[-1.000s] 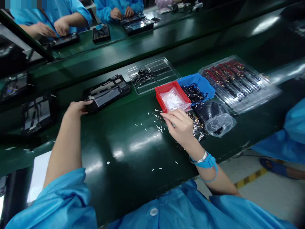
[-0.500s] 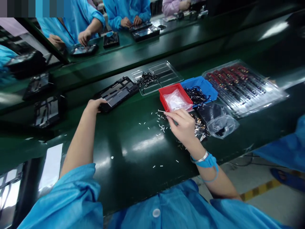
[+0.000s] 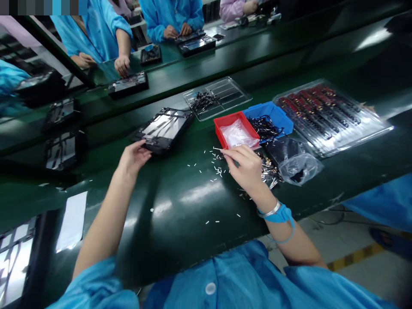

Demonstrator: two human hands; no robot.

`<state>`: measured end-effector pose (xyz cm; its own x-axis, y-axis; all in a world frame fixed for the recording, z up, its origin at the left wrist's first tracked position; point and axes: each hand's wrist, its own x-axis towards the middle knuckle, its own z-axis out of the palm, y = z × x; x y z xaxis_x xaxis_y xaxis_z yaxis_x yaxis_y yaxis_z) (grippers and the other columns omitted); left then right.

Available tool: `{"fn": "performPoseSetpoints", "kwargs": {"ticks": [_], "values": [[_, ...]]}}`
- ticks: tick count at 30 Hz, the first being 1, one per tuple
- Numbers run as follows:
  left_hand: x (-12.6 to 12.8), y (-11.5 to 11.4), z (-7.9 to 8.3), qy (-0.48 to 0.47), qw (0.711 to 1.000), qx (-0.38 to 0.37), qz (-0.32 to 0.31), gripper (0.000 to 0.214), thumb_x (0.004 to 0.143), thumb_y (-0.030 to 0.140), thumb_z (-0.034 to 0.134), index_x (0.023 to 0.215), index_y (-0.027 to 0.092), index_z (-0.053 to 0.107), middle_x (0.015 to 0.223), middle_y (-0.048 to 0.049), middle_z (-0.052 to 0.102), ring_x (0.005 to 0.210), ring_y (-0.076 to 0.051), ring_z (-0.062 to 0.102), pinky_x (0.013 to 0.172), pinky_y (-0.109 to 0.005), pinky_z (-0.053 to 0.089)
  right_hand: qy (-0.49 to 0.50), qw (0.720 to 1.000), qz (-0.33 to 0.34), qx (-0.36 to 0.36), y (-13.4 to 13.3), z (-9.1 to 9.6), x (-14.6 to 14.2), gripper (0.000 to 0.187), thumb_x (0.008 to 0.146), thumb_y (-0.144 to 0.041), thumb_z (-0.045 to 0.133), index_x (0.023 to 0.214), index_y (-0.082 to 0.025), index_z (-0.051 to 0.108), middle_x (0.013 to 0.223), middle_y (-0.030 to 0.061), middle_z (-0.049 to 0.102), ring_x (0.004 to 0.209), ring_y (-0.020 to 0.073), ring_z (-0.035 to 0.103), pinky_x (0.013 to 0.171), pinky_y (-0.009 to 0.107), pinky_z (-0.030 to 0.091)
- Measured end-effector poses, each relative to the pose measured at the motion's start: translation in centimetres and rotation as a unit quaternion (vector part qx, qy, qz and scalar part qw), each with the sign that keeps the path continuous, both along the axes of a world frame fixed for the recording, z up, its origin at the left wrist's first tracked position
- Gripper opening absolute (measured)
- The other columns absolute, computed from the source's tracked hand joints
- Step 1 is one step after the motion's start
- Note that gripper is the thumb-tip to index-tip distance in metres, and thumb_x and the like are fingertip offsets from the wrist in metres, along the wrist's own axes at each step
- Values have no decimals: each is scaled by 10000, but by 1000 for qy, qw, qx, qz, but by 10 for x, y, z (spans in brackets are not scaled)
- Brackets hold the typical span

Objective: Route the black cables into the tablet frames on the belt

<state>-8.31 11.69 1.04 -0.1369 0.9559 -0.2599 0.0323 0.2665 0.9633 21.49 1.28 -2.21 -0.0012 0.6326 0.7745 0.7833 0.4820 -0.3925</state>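
My left hand (image 3: 135, 155) grips the near left corner of a black tablet housing (image 3: 164, 128), its fingers at the edge. The housing is tilted, with silvery panels and dark strips across its upper face. My right hand (image 3: 243, 165) is closed in a pinch. A thin white strip (image 3: 217, 148) sticks out from its fingertips; its other end is hidden by the fingers. Below and left of that hand, small white pieces (image 3: 219, 171) lie scattered on the green table. Right behind it stands a red bin (image 3: 221, 136) with clear plastic bags (image 3: 236, 134) in it.
A blue bin (image 3: 286, 116) holds black cables. A clear tray (image 3: 236, 92) carries small black parts; another tray (image 3: 357, 137) holds rows of red and black parts. Small metallic parts (image 3: 268, 167) and a plastic bag (image 3: 299, 165) lie right. Co-workers' hands (image 3: 122, 65) work across the table.
My left hand has moved down and right, and the tablet housing has turned and shifted right with it. My right hand has hardly moved. Across the table, a co-worker's device has shifted right.
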Motion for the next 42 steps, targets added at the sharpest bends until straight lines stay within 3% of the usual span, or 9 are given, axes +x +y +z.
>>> {"fn": "performPoseSetpoints", "kwargs": {"ticks": [6, 9, 14, 17, 19, 22, 25, 28, 42], "values": [[39, -158, -22, -139, 979, -116, 88, 61, 802, 118, 590, 757, 126, 630, 746, -60, 711, 680, -164, 703, 483, -193, 528, 137, 988, 17, -68, -4, 5, 1, 152, 853, -194, 597, 883, -220, 744, 754, 22, 705, 680, 151, 611, 639, 305, 493], [52, -224, -32, -291, 921, -228, 127, 31, 799, 126, 647, 795, 135, 676, 915, -80, 743, 890, -205, 717, 655, -245, 592, 254, 951, 53, -171, -7, 5, -7, 159, 776, -206, 660, 912, -227, 740, 743, -1, 677, 668, 140, 601, 591, 284, 481], [50, -281, -43, -446, 836, -311, -75, 315, 838, 326, 658, 1042, 93, 714, 1149, -194, 685, 1101, -290, 650, 812, -298, 562, 309, 835, 215, -401, -16, 8, -47, 274, 681, -245, 730, 950, -190, 731, 706, -4, 635, 622, 110, 550, 501, 241, 407], [33, -288, -40, -389, 839, -287, -250, 353, 881, 354, 586, 1075, 91, 719, 1091, -196, 706, 986, -267, 697, 786, -287, 544, 279, 769, 283, -501, -19, 9, -79, 305, 664, -260, 735, 955, -171, 726, 679, -8, 628, 546, 79, 484, 461, 231, 355], [17, -283, -33, -265, 892, -179, -318, 282, 903, 331, 562, 976, 126, 742, 986, -145, 737, 912, -228, 704, 777, -280, 532, 254, 747, 304, -535, -19, 9, -99, 303, 675, -241, 720, 967, -160, 719, 673, -14, 627, 530, 68, 473, 468, 229, 356], [-4, -264, -31, 33, 963, 95, -252, 184, 912, 230, 539, 936, 167, 711, 901, -87, 727, 851, -189, 684, 789, -294, 530, 204, 754, 305, -546, -15, 6, -120, 285, 689, -187, 692, 970, -147, 711, 667, -18, 629, 559, 74, 504, 511, 231, 389], [-19, -242, -43, 294, 901, 275, -162, 236, 885, 178, 535, 1087, 152, 656, 1059, -133, 691, 968, -234, 661, 853, -356, 535, 134, 793, 272, -529, -10, 2, -129, 278, 708, -148, 657, 981, -151, 710, 683, -15, 637, 591, 83, 514, 537, 238, 395], [-25, -228, -58, 432, 820, 320, -194, 352, 904, 235, 509, 1230, 128, 589, 1183, -179, 639, 1035, -290, 633, 827, -405, 543, 77, 814, 256, -515, -8, 0, -129, 264, 723, -152, 642, 978, -153, 711, 681, -13, 636, 599, 92, 515, 550, 250, 397], [-19, -213, -57, 561, 707, 347, -255, 316, 948, 262, 447, 1175, 144, 632, 1205, -197, 640, 1030, -317, 626, 704, -372, 469, 110, 805, 254, -525, -3, 2, -125, 72, 744, -227, 667, 753, -156, 661, 683, 20, 677, 616, 119, 610, 566, 253, 445]]}}
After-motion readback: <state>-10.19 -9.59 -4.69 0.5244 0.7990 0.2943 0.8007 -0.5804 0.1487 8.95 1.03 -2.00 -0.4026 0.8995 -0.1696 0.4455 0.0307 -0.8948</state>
